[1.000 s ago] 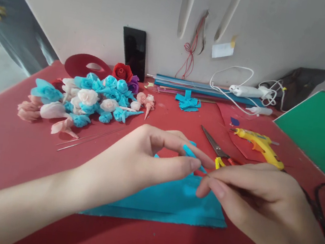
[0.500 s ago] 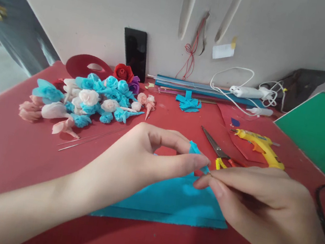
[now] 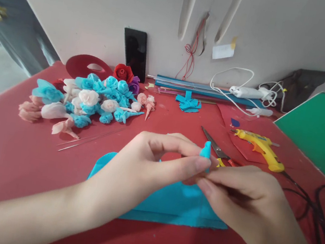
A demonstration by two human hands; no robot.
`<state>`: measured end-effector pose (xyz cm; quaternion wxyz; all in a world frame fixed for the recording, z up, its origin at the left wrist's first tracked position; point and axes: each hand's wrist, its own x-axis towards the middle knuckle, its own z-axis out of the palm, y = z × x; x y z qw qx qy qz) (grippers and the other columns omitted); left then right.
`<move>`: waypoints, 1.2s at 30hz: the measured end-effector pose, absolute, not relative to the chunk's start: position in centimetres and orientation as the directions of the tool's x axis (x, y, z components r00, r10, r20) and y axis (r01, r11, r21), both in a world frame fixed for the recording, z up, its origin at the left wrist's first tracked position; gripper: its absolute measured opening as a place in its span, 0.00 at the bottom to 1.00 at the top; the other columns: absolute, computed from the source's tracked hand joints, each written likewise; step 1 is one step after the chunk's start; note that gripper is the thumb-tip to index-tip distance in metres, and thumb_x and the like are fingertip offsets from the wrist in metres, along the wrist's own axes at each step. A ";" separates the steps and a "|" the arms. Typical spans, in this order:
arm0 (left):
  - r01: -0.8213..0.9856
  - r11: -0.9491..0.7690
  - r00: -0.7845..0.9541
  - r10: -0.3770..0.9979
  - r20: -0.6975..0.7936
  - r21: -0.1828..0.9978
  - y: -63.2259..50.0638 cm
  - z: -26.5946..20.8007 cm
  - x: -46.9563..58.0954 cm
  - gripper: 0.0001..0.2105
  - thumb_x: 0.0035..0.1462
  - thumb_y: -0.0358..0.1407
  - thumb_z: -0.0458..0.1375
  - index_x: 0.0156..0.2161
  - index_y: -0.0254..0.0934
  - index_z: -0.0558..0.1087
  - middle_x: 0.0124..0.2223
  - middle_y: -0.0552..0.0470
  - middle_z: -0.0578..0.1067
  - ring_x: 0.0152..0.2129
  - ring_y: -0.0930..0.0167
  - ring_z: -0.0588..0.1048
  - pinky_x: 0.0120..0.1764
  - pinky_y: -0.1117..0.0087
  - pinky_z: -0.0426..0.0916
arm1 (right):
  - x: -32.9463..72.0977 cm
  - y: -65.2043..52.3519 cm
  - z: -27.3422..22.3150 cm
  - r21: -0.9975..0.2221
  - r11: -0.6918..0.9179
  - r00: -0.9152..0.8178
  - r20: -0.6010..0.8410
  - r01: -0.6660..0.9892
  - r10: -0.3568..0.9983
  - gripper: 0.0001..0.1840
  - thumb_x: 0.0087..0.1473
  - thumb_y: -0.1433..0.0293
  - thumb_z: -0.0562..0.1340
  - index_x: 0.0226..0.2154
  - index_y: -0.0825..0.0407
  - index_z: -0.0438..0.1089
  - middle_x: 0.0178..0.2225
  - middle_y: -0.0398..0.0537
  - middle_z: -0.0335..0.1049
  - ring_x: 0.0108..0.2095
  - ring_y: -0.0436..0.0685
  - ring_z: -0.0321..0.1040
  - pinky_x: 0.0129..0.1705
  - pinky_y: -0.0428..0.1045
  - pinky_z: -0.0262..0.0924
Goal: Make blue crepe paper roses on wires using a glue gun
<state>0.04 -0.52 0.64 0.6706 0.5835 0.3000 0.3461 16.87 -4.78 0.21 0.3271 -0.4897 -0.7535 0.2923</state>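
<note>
A small rolled piece of blue crepe paper (image 3: 206, 150) stands nearly upright between my fingertips. My left hand (image 3: 160, 154) pinches it with thumb and index finger. Close against its lower end, the fingers of my right hand (image 3: 241, 189) are pressed together on its base, which they mostly hide. Under both hands lies a larger sheet of blue crepe paper (image 3: 174, 209), its far left corner curled up. Just beyond my fingers are scissors (image 3: 215, 144) with red and yellow handles, partly covered by my right hand.
Blue, white and pink paper flowers (image 3: 89, 99) are heaped at the left, with thin wires (image 3: 86, 141) before them. A yellow glue gun (image 3: 261, 147) with a black cable lies right. Blue scraps (image 3: 188, 102), a leaning phone (image 3: 135, 54) and a white power strip (image 3: 246, 92) are behind.
The rolled paper has turned from slanting to nearly upright. My right hand has shifted left, uncovering the glue gun's cable. My left hand has moved slightly right, showing the sheet's far left corner.
</note>
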 end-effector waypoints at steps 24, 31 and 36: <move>-0.287 0.348 0.658 0.749 -0.080 0.893 -2.2 0.2 0.4 0.05 0.54 0.29 0.60 0.29 0.38 0.77 0.28 0.59 0.72 0.20 0.81 0.73 0.25 0.83 0.67 | 16.2 -5.4 -0.3 -0.924 0.273 -0.371 0.162 0.269 0.914 0.15 0.57 0.75 0.54 0.22 0.54 0.70 0.16 0.36 0.66 0.18 0.40 0.64 0.22 0.33 0.57; -0.301 0.316 0.651 0.757 -0.048 0.900 -1.7 0.4 0.1 0.06 0.56 0.31 0.59 0.30 0.42 0.77 0.25 0.60 0.73 0.20 0.80 0.74 0.27 0.81 0.68 | 16.1 -5.1 -0.2 -0.949 0.178 -0.353 0.078 0.260 0.932 0.11 0.54 0.75 0.54 0.27 0.54 0.71 0.18 0.41 0.67 0.17 0.44 0.63 0.18 0.38 0.58; -0.306 0.193 0.507 0.862 -0.012 0.932 -0.3 0.9 -0.6 0.04 0.51 0.34 0.63 0.27 0.45 0.78 0.25 0.62 0.76 0.24 0.78 0.73 0.29 0.80 0.69 | 16.8 -4.8 0.4 -0.956 0.136 -0.269 0.063 0.260 0.961 0.10 0.56 0.73 0.56 0.30 0.50 0.73 0.21 0.39 0.72 0.17 0.42 0.64 0.20 0.36 0.60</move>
